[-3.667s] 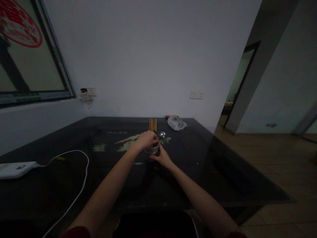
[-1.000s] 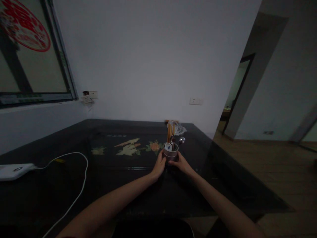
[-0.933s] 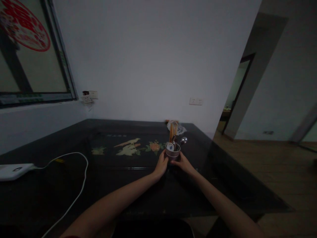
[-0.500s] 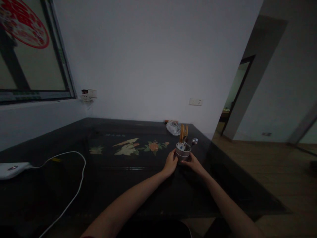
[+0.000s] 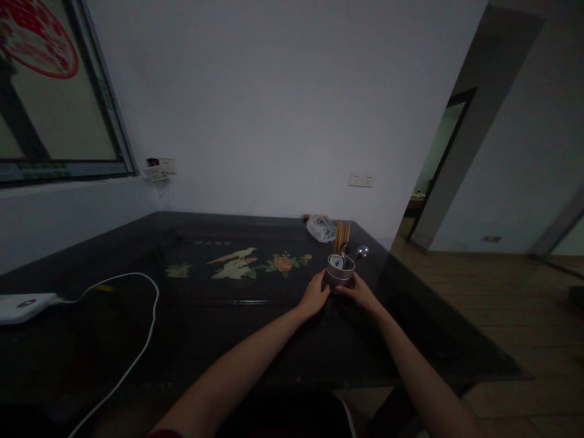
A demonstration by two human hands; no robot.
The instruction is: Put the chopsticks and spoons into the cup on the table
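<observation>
A greyish utensil holder [image 5: 340, 277] stands upright near the right side of the dark table. My left hand [image 5: 314, 293] curves around its left side, and my right hand [image 5: 361, 291] grips it from the right. Out of its top rise several wooden chopsticks [image 5: 340, 236], a shiny metal spoon [image 5: 362, 251] leaning right, and a darker spoon [image 5: 345, 248]. At the holder's left rim shows a white ceramic spoon's round end [image 5: 336, 261] with a small blue mark. The fingers behind the holder are hidden.
Behind the holder, a clear plastic bag [image 5: 320, 228] lies near the wall. A bird-and-flower picture decorates the dark table [image 5: 255, 347]. At the left, a white power bank [image 5: 25, 308] trails a white cable [image 5: 152, 310]. Sockets [image 5: 361, 179] sit on the wall.
The view has shifted slightly. Both hands stay on the utensil holder, which appears a little farther up and to the right in view.
</observation>
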